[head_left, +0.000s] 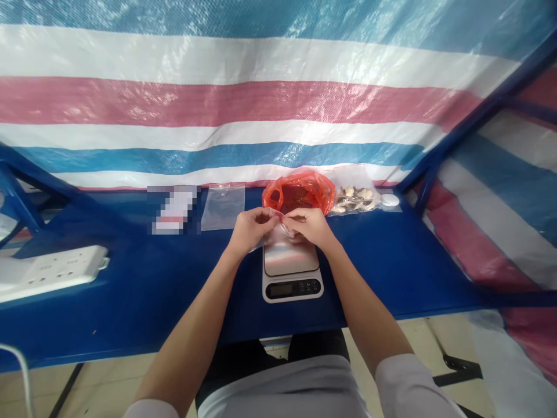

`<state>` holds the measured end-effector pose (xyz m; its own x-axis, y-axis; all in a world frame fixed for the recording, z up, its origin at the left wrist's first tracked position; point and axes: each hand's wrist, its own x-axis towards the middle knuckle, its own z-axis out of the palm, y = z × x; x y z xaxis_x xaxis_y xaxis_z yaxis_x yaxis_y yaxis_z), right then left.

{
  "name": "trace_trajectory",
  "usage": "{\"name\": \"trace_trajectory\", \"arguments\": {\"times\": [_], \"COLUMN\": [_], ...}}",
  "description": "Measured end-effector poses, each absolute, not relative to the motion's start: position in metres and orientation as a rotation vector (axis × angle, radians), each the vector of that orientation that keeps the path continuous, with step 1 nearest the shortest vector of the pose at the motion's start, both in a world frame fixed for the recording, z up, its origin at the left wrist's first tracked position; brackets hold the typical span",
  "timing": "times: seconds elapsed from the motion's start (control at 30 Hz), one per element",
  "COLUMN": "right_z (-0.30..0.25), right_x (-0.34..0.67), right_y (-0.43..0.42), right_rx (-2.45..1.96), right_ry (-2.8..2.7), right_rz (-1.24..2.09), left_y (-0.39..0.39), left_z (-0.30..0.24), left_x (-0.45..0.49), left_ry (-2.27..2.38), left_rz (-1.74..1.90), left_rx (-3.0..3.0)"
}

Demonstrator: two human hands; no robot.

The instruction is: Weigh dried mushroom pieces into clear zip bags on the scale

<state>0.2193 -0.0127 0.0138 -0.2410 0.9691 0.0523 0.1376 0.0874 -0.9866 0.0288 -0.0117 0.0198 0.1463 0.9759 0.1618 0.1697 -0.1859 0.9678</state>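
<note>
My left hand (pixel 251 227) and my right hand (pixel 310 225) meet above the far end of a small kitchen scale (pixel 292 273). Both pinch the top edge of a small clear plastic bag (pixel 281 232) that hangs between them over the steel weighing plate. Just behind my hands lies an open red plastic bag (pixel 300 193) with dark contents. To its right lies a clear bag of pale dried pieces (pixel 354 199).
The blue table (pixel 139 284) carries an empty clear bag (pixel 223 206) at the back, a blurred packet (pixel 174 209) left of it, a white round lid (pixel 390 200) at the right and a white power strip (pixel 52 270) at the left. A striped tarp hangs behind.
</note>
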Motion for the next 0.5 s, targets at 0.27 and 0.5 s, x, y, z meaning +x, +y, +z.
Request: {"name": "trace_trajectory", "arguments": {"times": [0.27,0.5], "right_z": [0.016,0.023], "right_x": [0.230,0.232], "right_y": [-0.003,-0.003], "right_rx": [-1.177,-1.123], "right_ry": [-1.338,-1.437], "right_rz": [1.372,1.278], "left_y": [-0.011,-0.022], "left_z": [0.027,0.046], "left_x": [0.014,0.008], "left_ry": [1.366,1.404], "left_rz": [1.095,1.021], "left_rx": [1.812,1.981]}}
